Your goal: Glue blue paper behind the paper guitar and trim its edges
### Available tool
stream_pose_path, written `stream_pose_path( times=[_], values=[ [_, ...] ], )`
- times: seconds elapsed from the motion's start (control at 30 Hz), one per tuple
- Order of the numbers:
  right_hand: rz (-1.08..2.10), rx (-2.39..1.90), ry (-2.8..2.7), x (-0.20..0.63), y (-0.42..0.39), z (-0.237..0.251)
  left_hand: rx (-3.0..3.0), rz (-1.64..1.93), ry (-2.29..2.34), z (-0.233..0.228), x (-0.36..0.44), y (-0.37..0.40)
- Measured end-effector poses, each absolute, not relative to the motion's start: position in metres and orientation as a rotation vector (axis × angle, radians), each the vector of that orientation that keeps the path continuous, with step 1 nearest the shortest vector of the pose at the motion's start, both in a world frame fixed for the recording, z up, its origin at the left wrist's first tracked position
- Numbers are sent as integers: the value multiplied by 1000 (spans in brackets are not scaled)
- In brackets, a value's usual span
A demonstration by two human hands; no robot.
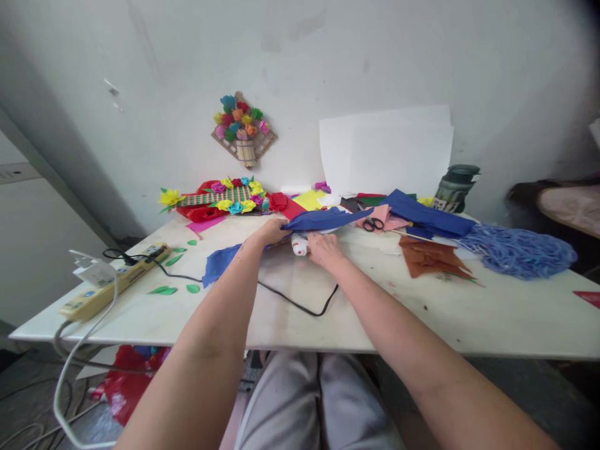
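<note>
My left hand is closed on the edge of a blue sheet of crepe paper, which spreads to the right above the table. Another blue piece hangs out to the left below my left wrist. My right hand is wrapped round what looks like a white glue gun, its rounded end toward me, just under the blue paper. The paper and my fingers hide most of its body. A black cord runs over the table and passes out of sight at my right forearm.
At left lies a power strip with a white charger, near green paper leaves. Behind are a flower-decorated panel, scissors and a bottle. Brown paper and blue yarn lie right.
</note>
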State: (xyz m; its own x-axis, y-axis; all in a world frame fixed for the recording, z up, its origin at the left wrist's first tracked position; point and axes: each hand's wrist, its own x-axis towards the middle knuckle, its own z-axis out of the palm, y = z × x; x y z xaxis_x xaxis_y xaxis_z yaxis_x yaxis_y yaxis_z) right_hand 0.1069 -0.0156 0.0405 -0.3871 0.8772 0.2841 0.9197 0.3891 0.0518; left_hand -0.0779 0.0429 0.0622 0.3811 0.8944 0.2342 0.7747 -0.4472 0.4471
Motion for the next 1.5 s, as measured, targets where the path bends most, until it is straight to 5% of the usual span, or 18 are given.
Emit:
stream_pose_path(
  times=[1.5],
  values=[
    [-249,-1621,-2487,110,-35,51,2279,692,1529,58,-82,45]
  ],
)
